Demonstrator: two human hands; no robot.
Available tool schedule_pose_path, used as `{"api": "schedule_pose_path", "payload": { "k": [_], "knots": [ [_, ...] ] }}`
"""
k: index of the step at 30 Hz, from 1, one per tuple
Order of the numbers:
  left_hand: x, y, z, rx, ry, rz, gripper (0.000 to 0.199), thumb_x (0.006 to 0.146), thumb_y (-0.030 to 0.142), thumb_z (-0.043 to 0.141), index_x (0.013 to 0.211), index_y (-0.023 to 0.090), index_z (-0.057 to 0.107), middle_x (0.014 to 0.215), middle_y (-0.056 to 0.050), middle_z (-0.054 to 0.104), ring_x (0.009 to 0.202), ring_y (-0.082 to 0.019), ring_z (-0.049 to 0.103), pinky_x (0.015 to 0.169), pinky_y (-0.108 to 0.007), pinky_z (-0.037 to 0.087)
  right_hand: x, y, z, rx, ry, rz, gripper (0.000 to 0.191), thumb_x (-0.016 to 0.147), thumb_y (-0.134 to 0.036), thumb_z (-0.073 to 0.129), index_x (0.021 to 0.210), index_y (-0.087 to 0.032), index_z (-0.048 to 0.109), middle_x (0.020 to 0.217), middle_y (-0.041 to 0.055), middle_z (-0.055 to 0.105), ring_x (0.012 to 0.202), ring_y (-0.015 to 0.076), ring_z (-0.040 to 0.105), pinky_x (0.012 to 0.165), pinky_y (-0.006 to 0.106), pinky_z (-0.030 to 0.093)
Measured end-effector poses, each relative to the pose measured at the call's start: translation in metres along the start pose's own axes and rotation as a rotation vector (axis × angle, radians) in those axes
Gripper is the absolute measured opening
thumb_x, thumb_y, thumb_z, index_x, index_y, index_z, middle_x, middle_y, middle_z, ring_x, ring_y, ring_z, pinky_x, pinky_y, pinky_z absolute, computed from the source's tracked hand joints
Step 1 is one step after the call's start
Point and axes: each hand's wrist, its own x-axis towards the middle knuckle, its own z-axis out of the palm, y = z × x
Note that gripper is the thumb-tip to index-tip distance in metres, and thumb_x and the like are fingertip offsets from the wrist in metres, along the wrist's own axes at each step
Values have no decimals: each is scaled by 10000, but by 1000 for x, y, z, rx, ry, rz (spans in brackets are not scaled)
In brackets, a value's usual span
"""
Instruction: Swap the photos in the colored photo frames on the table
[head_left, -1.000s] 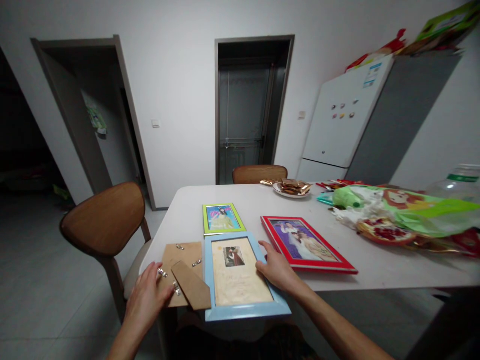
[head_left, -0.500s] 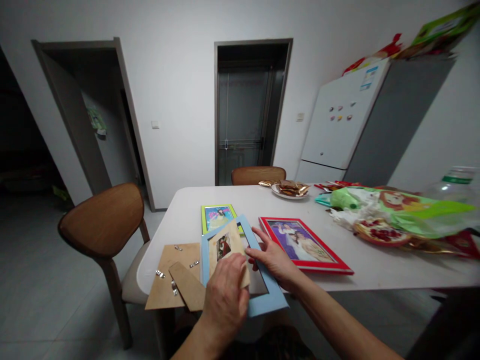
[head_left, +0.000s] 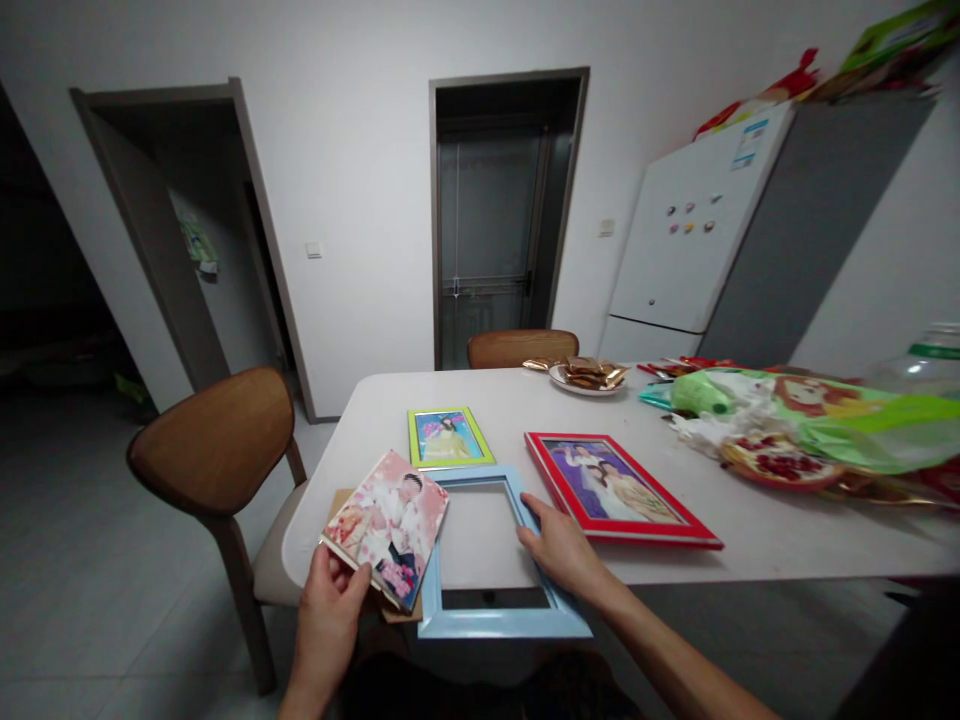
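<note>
Between thumb and fingers of my left hand (head_left: 335, 597) is a pink photo stack (head_left: 394, 528), tilted over the brown backing board (head_left: 343, 497), which it mostly hides. My right hand (head_left: 559, 545) grips the right side of an open light blue frame (head_left: 504, 622); the table shows through its middle, and its lower edge juts past the table's front edge. A yellow-green frame with a photo (head_left: 450, 438) lies just behind the blue one. To the right, a red frame with a photo (head_left: 619, 487) lies on the table.
On the white table (head_left: 375, 400), a plate of wrapped snacks (head_left: 589, 377) stands at the back. A cut pomegranate (head_left: 780, 462), green bag (head_left: 862, 415) and clear jar (head_left: 919, 365) are at the right. A wooden chair (head_left: 217, 440) stands left.
My left hand has moved left, away from the blue frame, with the stack, whose pink photo now faces up. The blue frame's opening is uncovered. My right hand has shifted slightly lower along its side.
</note>
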Motion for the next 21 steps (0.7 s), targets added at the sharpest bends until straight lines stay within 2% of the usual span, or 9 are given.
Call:
{"api": "schedule_pose_path", "payload": {
  "k": [3,7,10,14,16,19,21],
  "knots": [
    [-1,5,0,-85,-73,-128,403,580,369,654,888,161,500,692,14,625,535,-131,580,450,-210,439,-2,-3,-1,-105,-11,-18,488,732,-202,415,1193,-46,437,1043,164,566,978,219,522,856,304,365],
    [5,12,-3,-102,-78,-178,499,591,410,641,975,159,447,687,10,620,590,-145,590,505,-233,454,-4,-9,-2,-200,3,-69,422,731,-227,444,1128,-99,510,1014,144,554,938,218,513,821,294,368],
    [10,10,-6,76,-99,-80,536,608,412,609,1036,151,421,706,4,611,638,-172,596,576,-280,462,-6,-15,-1,-214,30,-112,411,724,-241,455,1110,-121,533,1075,139,532,982,242,473,817,316,361],
    [6,8,-7,563,-226,77,347,689,405,510,935,161,522,763,-28,616,708,-206,586,645,-320,444,-12,-26,0,-130,-11,-179,390,735,-234,440,1094,-129,552,1080,117,556,990,222,472,844,306,340],
    [1,10,-6,741,-267,117,321,726,384,465,954,167,530,805,-41,619,732,-214,585,657,-330,441,-17,-33,-1,-99,-34,-185,376,737,-237,440,1078,-139,564,1046,110,584,981,224,483,838,315,341],
    [-5,14,-3,909,-242,236,329,738,335,453,1009,162,522,963,-80,595,891,-238,556,770,-373,426,-22,-41,0,-45,-62,-179,377,735,-237,438,1079,-146,563,1011,108,608,947,224,513,808,315,360],
    [-8,15,0,962,-241,348,349,717,298,479,1035,158,521,1095,-102,546,1037,-254,484,877,-408,374,-21,-44,4,32,-94,-178,394,736,-233,432,1104,-148,542,970,102,623,882,201,548,760,285,385]
  ]
}}
